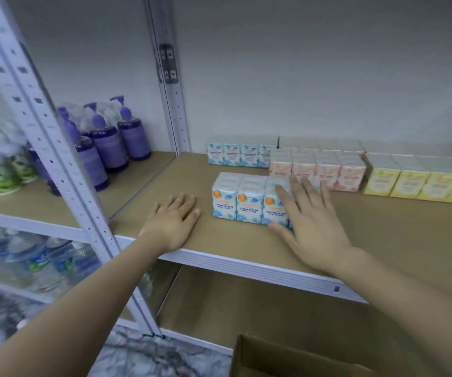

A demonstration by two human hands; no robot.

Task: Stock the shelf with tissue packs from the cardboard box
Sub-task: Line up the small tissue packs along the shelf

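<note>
The cardboard box (287, 357) sits low by the floor. On the shelf (246, 240), near its front edge, the left hand (172, 223) lies flat, fingers spread. The right hand (310, 221) rests spread against the blue tissue pack (244, 197). Pink packs (318, 170) and yellow packs (420, 179) stand farther back.

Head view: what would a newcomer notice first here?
First, the two hands on the shelf: the left hand lies flat on the board, and the right hand has straight fingers against the blue pack near the front edge. Behind stand pink packs and yellow packs; purple bottles fill the left bay.
</note>
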